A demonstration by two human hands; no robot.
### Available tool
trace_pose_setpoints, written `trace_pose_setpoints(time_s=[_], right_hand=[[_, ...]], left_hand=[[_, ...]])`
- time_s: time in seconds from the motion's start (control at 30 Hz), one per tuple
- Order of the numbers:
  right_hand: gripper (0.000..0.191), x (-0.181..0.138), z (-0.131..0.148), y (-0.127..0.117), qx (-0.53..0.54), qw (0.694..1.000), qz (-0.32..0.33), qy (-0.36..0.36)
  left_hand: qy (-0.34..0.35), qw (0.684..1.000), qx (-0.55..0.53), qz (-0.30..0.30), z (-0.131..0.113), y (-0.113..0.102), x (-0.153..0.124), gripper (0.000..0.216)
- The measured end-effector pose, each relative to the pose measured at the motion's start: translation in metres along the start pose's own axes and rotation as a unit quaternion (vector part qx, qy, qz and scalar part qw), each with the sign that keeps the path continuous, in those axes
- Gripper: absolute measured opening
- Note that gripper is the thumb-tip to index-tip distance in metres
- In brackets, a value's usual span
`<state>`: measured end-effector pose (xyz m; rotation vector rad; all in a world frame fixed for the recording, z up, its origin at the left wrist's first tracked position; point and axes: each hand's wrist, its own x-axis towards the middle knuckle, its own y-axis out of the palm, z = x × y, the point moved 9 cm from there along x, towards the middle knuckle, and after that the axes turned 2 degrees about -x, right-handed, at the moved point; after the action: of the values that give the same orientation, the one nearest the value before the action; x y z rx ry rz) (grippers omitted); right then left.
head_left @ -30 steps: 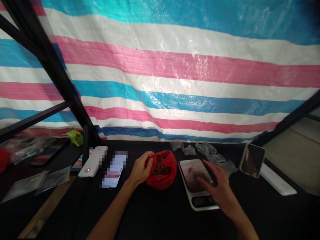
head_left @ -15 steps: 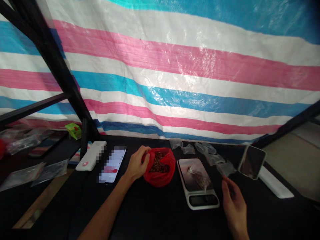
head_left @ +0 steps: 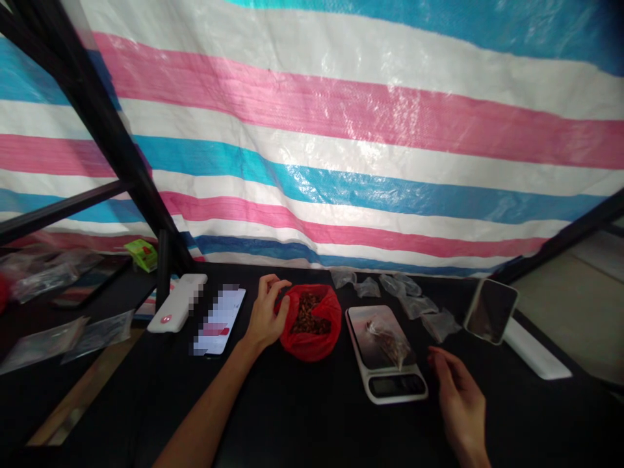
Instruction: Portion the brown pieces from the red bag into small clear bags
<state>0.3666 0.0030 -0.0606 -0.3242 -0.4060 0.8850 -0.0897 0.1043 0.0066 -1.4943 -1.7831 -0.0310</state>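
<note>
A red plastic bag (head_left: 312,349) stands open on the black table, filled with small brown dried pieces (head_left: 308,315). My left hand (head_left: 268,315) is at its left rim, fingers raised and apart, with the thumb close to the plastic. Right of the bag is a white kitchen scale (head_left: 363,374) with a dark display. A small clear bag (head_left: 390,343) with brownish contents lies on its plate. Beside the scale's right edge, my right hand (head_left: 458,390) has its thumb and fingers drawn together. I see nothing in them.
Several small clear bags (head_left: 418,305) lie behind the scale. A phone (head_left: 491,312) and a long white object (head_left: 539,351) are at the right. Left are a lit phone (head_left: 221,322), a white power bank (head_left: 178,303) and flat plastic bags (head_left: 97,335). A striped sheet (head_left: 341,149) hangs behind.
My left hand's fingers have lifted and spread off the red bag's rim. My right hand has shifted slightly, away from the clear bags behind the scale.
</note>
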Motion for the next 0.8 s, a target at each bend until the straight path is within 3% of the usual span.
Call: trace_pose_setpoints(time_s=[0.1, 0.17, 0.23, 0.33, 0.43, 0.57, 0.7, 0.8], right_hand=[[0.052, -0.005, 0.048, 0.022, -0.072, 0.987, 0.042, -0.14], [0.057, -0.01, 0.078, 0.045, -0.135, 0.958, 0.078, -0.239], [0.06, -0.011, 0.093, 0.067, -0.194, 0.932, 0.105, -0.289], [0.053, -0.004, 0.098, 0.088, -0.231, 0.917, 0.124, -0.3], [0.041, -0.004, 0.107, 0.097, -0.177, 0.927, 0.169, -0.285], [0.039, -0.024, 0.155, 0.109, -0.09, 0.924, 0.227, -0.295], [0.047, -0.049, 0.204, 0.15, -0.095, 0.895, 0.297, -0.32], [0.057, -0.061, 0.219, 0.184, -0.152, 0.86, 0.331, -0.357]], left_hand=[[-0.001, 1.0, -0.004, 0.005, 0.0, 0.002, 0.0, 0.026], [-0.001, 1.0, -0.005, 0.006, 0.0, 0.003, 0.0, 0.026], [-0.003, 1.0, -0.004, 0.002, 0.0, 0.003, -0.001, 0.027], [-0.01, 1.0, -0.007, -0.009, 0.002, 0.001, -0.001, 0.028], [-0.021, 0.999, -0.013, -0.021, 0.004, -0.002, 0.0, 0.027], [-0.029, 0.999, -0.023, -0.027, 0.004, -0.004, 0.001, 0.027], [-0.031, 0.999, -0.025, -0.022, 0.003, -0.003, 0.001, 0.027], [-0.032, 0.999, -0.025, -0.029, 0.005, -0.005, 0.001, 0.028]])
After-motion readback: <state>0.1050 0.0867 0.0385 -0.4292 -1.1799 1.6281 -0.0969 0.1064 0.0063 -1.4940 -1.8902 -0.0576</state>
